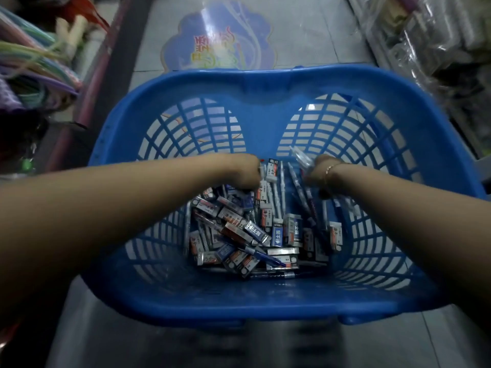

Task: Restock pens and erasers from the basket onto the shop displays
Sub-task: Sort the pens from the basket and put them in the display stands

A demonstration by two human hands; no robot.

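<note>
Both forearms reaching down into blue basket (268, 83). Left hand (245, 170) curled at far end of eraser-and-pen heap (255, 232), grip unclear. Right hand (317, 172), wrist bent, fingers closed round clear-wrapped pens (301, 158).

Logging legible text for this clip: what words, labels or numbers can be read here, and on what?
Floor decal: coloured Chinese characters, upside down and blurred; unreadable.
Blue eraser sleeves: white Chinese characters, too blurred to quote.
White-and-orange eraser sleeves: characters too small to read.
Pens: barrel print unreadable.
Nothing can be quoted with confidence.
</note>
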